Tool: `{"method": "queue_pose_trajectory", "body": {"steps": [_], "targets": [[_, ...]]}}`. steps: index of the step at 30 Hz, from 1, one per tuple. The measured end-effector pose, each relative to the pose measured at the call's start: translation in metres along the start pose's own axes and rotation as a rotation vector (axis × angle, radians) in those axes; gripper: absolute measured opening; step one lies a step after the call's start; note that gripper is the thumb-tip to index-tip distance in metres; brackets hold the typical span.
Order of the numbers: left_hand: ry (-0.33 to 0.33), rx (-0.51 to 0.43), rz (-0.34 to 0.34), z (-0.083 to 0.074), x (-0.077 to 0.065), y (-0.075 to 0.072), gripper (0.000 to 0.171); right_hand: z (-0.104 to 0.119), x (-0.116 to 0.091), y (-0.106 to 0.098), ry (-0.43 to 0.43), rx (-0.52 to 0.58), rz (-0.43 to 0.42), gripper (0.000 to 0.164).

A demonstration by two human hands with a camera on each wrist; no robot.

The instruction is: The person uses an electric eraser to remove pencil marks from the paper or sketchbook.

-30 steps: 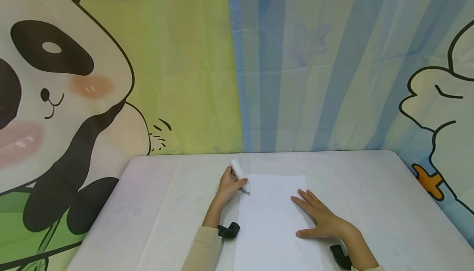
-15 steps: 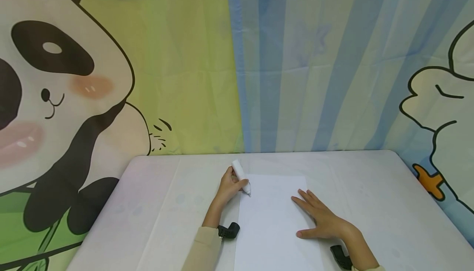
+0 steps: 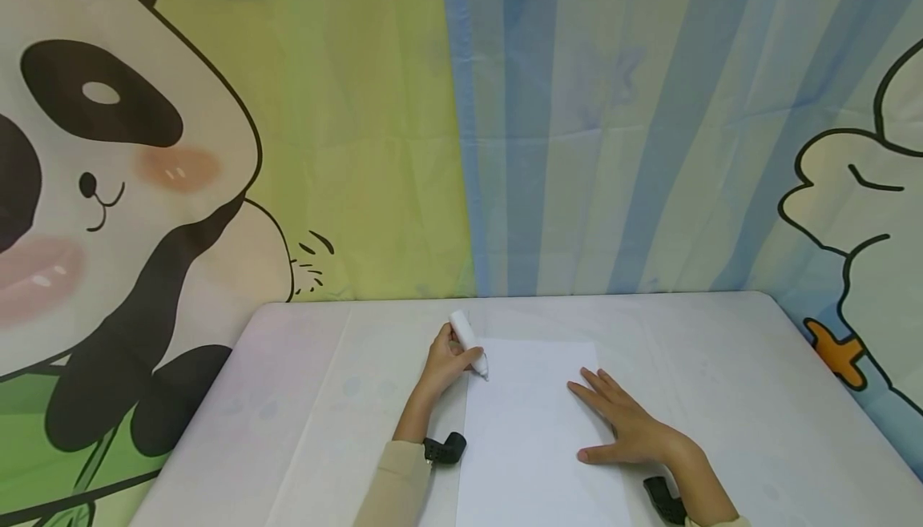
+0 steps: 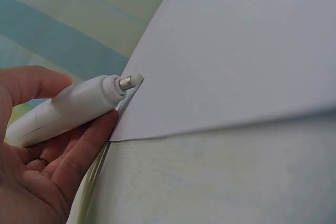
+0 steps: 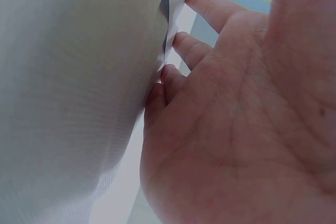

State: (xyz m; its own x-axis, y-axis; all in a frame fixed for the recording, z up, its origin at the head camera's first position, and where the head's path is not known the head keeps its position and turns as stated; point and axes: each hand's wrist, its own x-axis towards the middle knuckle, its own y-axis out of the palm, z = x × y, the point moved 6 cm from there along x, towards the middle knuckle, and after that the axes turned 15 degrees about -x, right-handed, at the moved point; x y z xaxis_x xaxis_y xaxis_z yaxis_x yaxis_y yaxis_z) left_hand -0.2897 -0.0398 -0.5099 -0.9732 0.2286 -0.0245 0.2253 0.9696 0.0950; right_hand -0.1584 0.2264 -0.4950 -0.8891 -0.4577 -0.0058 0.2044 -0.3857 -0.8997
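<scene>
My left hand (image 3: 443, 367) grips a white electric eraser (image 3: 463, 328), tilted with its tip down at the upper left part of a white paper sheet (image 3: 534, 423). In the left wrist view, the thumb (image 4: 39, 83) lies on top of the barrel and the fingers support it from below. A pale eraser tip (image 4: 136, 80) sticks out of a metal holder, at or just over the paper; contact is hard to tell. My right hand (image 3: 626, 428) rests with spread, fairly straight fingers on the paper's right side. No marks can be made out on the sheet.
A white-covered table (image 3: 721, 383) lies under the paper. Behind it hangs a printed cloth with a panda (image 3: 209, 271) on the left and blue stripes (image 3: 577, 150). Black wrist cameras (image 3: 445, 448) sit on both wrists.
The electric eraser wobbles very slightly in my left hand, its tip staying at about the same spot. My right hand has not visibly moved.
</scene>
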Motion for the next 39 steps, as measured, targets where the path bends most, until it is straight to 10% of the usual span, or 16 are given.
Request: {"method": "queue_pose_trajectory", "body": {"steps": [23,39], "targets": [[0.053,-0.017,-0.058,-0.006,0.003,-0.004,0.055,0.001,0.003,-0.005,0.005,-0.012,0.004,0.096],[0.034,0.016,-0.034,-0.041,-0.022,0.008,0.056,0.001,0.0,-0.001,0.001,-0.006,-0.008,0.095]]}}
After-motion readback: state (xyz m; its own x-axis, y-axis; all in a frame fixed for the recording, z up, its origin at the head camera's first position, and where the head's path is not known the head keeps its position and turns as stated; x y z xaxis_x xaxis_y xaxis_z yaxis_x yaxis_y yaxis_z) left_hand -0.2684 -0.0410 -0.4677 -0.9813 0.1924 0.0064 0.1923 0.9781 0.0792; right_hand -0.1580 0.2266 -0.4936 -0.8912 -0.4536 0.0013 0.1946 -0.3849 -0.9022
